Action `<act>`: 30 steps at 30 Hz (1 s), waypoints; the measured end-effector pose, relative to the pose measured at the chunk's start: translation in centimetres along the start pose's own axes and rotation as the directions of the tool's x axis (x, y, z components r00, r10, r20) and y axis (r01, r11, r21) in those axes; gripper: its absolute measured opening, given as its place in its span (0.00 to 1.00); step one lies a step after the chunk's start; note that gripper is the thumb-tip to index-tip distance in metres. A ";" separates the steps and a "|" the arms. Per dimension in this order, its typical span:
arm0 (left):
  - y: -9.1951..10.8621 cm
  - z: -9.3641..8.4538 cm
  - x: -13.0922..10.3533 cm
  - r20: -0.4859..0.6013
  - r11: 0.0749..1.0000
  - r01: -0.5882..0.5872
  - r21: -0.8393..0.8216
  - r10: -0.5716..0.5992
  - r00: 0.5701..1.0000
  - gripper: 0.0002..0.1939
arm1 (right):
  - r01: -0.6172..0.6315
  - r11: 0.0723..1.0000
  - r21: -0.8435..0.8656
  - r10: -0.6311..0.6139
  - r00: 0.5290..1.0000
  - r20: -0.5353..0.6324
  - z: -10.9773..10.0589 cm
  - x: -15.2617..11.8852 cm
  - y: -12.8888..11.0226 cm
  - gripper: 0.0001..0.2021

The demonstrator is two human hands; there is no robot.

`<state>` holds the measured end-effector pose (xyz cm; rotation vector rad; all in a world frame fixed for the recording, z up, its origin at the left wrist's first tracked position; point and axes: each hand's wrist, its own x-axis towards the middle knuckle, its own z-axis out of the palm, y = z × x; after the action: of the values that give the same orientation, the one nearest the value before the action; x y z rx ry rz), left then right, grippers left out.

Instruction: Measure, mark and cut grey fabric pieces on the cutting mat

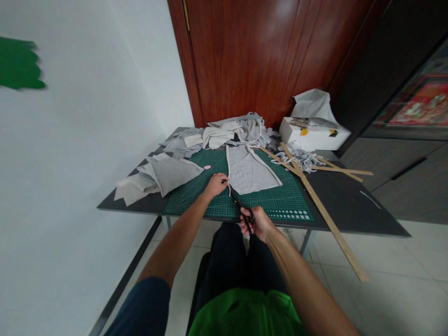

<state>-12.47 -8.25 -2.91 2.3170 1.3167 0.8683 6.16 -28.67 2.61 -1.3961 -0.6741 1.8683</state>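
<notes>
My right hand [259,221] grips the scissors [236,200] by their handles; their long axis slants away from me and leftward, tips by the near left corner of the cloth [250,171]. My left hand [214,185] pinches that corner. The cloth lies on the mat [289,199], narrow end pointing away.

A pale grey cloth panel [250,170], edged in off-white, contrasts with a green rectangular cutting mat [294,196] printed with a fine pale grid, white dots and squares. The slim scissors [237,202] are black, the long wooden strip [329,219] tan and the flat surface [364,212] dark grey.
</notes>
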 end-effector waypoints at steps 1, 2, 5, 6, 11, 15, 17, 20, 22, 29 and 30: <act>0.0 0.0 0.0 -0.002 1.000 0.001 -0.002 -0.001 1.000 0.12 | -0.005 1.000 -0.001 0.005 1.000 -0.003 0.1 0.0 -0.1 0.15; 0.0 0.0 0.0 -0.004 1.000 0.002 -0.003 -0.002 1.000 0.11 | -0.010 1.000 -0.002 0.010 1.000 -0.007 0.2 0.1 -0.2 0.15; -0.1 0.0 0.0 0.000 1.000 0.002 -0.010 -0.002 1.000 0.11 | -0.013 1.000 -0.004 0.013 1.000 -0.016 0.5 0.3 -0.4 0.14; -0.1 0.0 0.0 0.002 1.000 0.002 -0.012 -0.002 1.000 0.11 | -0.008 1.000 -0.005 0.008 1.000 -0.018 0.6 0.4 -0.5 0.14; -0.2 0.1 -0.1 -0.012 1.000 -0.003 -0.023 0.003 1.000 0.11 | 0.019 0.999 -0.032 -0.021 0.998 -0.052 0.4 0.8 -0.1 0.13; -0.3 0.1 0.0 -0.016 1.000 -0.013 -0.024 0.013 1.000 0.12 | 0.033 0.999 -0.033 -0.034 0.998 -0.046 0.3 0.9 -0.1 0.13; -0.3 0.1 0.0 -0.018 1.000 -0.020 -0.022 0.020 1.000 0.11 | 0.019 1.000 -0.019 -0.020 0.999 -0.038 0.4 0.8 -0.3 0.13; -0.2 0.1 -0.1 -0.017 0.999 -0.028 -0.016 0.028 0.999 0.10 | -0.004 1.000 -0.008 0.004 0.999 -0.044 0.9 0.8 -0.7 0.14; -0.1 0.0 -0.1 -0.016 1.000 -0.021 -0.009 0.021 1.000 0.10 | -0.003 1.000 -0.008 0.002 0.998 -0.060 1.2 0.8 -0.8 0.13; 0.4 -0.3 0.7 -0.014 0.999 -0.016 0.035 0.017 1.000 0.07 | 0.026 1.000 -0.013 -0.027 0.998 -0.055 1.1 1.1 -0.6 0.13; 0.5 -0.4 1.1 -0.008 0.999 -0.020 0.050 0.021 1.000 0.07 | 0.027 1.000 -0.016 -0.028 0.998 -0.052 1.0 1.1 -0.6 0.13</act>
<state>-12.00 -7.58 -1.99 2.3712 1.3351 0.8618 5.10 -27.43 2.66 -1.4331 -0.6795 1.8032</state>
